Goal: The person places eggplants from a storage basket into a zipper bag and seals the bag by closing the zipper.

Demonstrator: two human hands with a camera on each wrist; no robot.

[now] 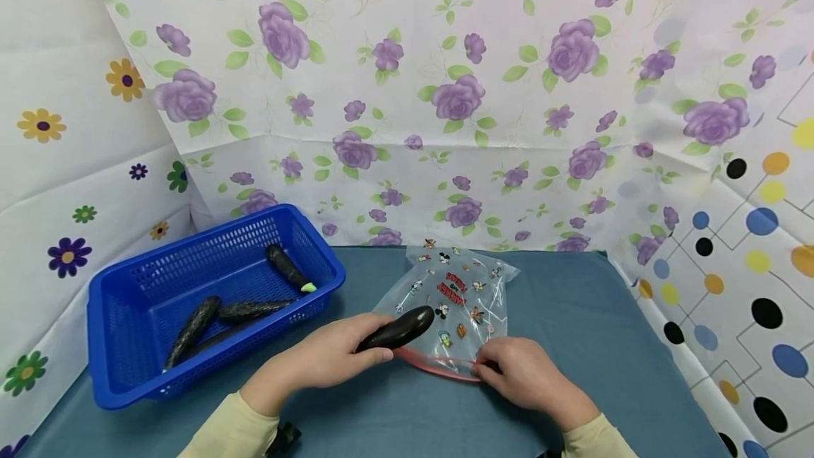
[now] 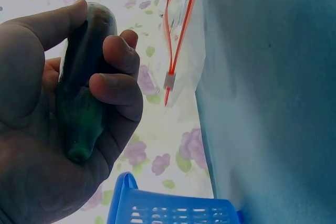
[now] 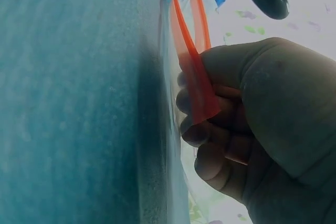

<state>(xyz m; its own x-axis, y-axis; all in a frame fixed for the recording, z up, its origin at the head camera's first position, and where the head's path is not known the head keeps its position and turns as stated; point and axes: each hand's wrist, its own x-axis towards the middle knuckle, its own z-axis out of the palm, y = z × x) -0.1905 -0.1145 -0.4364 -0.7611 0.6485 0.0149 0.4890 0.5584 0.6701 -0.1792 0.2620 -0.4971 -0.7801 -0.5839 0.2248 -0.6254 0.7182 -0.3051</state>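
My left hand (image 1: 324,353) grips a glossy dark eggplant (image 1: 402,327), its rounded end pointing up and right over the bag. The left wrist view shows the fingers curled round it and its green stem end (image 2: 80,150) near the palm. A clear plastic zip bag (image 1: 459,278) with cartoon prints lies on the table, its red-edged mouth towards me. My right hand (image 1: 529,377) pinches the right corner of that mouth. In the right wrist view the red zip strip (image 3: 194,74) passes between thumb and fingers, and the two edges of the mouth stand apart.
To the left stands a blue basket (image 1: 210,237) holding several long dark vegetables, among them a bumpy one (image 1: 193,331) and one with a pale green tip (image 1: 286,268). A blue-green cloth (image 1: 572,302) covers the table. Flowered sheets (image 1: 413,126) hang behind it.
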